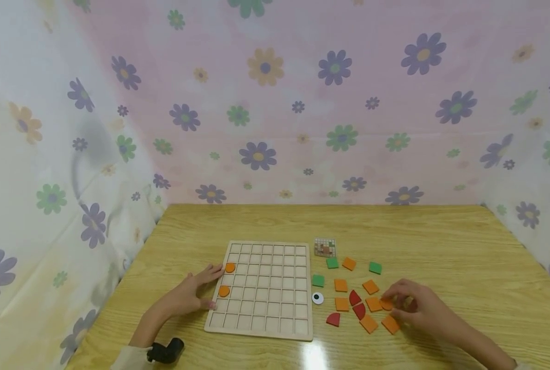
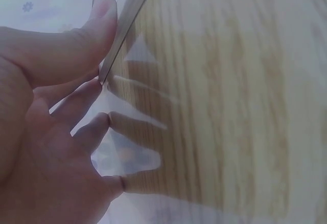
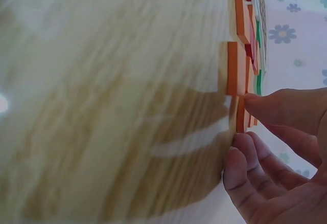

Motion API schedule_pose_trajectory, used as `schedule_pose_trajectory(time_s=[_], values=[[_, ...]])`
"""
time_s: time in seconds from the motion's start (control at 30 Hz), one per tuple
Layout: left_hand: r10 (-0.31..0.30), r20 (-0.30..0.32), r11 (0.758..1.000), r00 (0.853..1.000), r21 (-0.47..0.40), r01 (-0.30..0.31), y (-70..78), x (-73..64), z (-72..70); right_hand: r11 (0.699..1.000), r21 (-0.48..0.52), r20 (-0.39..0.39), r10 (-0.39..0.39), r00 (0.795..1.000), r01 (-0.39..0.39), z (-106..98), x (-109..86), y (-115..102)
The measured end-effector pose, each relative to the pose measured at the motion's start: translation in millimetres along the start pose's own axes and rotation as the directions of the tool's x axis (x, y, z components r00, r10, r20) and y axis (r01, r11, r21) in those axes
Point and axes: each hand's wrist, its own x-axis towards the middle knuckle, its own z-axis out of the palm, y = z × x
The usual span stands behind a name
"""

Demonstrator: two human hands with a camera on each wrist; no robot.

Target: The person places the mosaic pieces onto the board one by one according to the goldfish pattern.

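A wooden grid board [image 1: 263,303] lies on the table, with two rounded orange tiles, one [image 1: 230,267] above the other [image 1: 224,291], in its left column. My left hand [image 1: 189,295] rests at the board's left edge, fingers spread and straight, thumb lower down on the rim. In the left wrist view the thumb [image 2: 94,40] presses along the board's side. Right of the board, my right hand [image 1: 418,308] pinches a rounded orange tile [image 1: 386,304] low over the table, among square orange tiles [image 1: 368,324]. Its thumb [image 3: 276,109] meets the tile's edge in the right wrist view.
Red quarter-round tiles [image 1: 333,319], green square tiles [image 1: 375,267] and a white eye disc [image 1: 318,298] lie between the board and my right hand. A small pattern card [image 1: 325,247] sits near the board's upper right corner. Flowered cloth [image 1: 302,103] surrounds the table.
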Motion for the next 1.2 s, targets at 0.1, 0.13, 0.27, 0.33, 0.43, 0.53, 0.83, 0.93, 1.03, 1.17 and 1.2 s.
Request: schedule_pose_trajectory(time_s=[0.1,0.13,0.27,0.33,0.43,0.53,0.83,0.93,1.03,1.17,1.2], values=[[0.006,0.0,1.0,1.0,0.011,-0.006,-2.8,0.5,0.8,1.0,0.017,0.006,0.002,1.0,-0.003,1.3,1.0,0.3],[0.007,0.0,1.0,1.0,0.013,-0.007,-3.4,0.8,0.8,1.0,0.014,0.001,-0.001,1.0,0.001,1.8,1.5,0.6],[0.01,-0.006,1.0,1.0,0.016,-0.01,-3.7,1.7,-0.7,1.0,0.02,0.0,-0.012,1.0,0.012,3.6,4.6,1.5],[0.008,-0.008,1.0,1.0,0.01,-0.008,-2.6,1.9,-1.4,1.0,0.018,-0.001,-0.019,1.0,0.019,4.4,6.0,1.9],[0.002,0.0,1.0,1.0,-0.003,-0.002,-1.0,1.1,-1.1,0.999,0.013,0.009,-0.032,0.999,0.032,5.2,8.2,1.8],[0.001,0.009,1.0,1.0,-0.014,-0.001,0.1,-0.1,0.1,0.999,-0.022,0.017,-0.041,0.999,0.041,5.9,10.3,1.1],[0.012,0.003,1.0,1.0,-0.008,-0.012,1.2,0.7,-0.6,0.998,-0.067,0.061,-0.016,0.998,0.02,2.5,15.0,-4.0],[0.015,0.002,1.0,1.0,-0.011,-0.015,2.5,1.8,-1.1,0.997,-0.071,0.059,0.008,0.998,-0.004,0.9,15.8,-6.3],[0.013,0.011,1.0,1.0,-0.011,-0.013,3.4,1.2,-1.0,0.998,-0.061,0.053,0.022,0.998,-0.019,0.4,18.7,-10.4],[0.003,0.006,1.0,1.0,-0.009,-0.003,1.6,-0.9,-0.4,1.0,-0.028,0.043,0.01,0.999,-0.009,1.7,28.4,-20.4],[0.001,0.004,1.0,1.0,-0.009,-0.001,1.0,-1.3,-0.1,1.0,-0.02,0.039,0.003,0.999,-0.003,2.4,31.3,-23.4]])
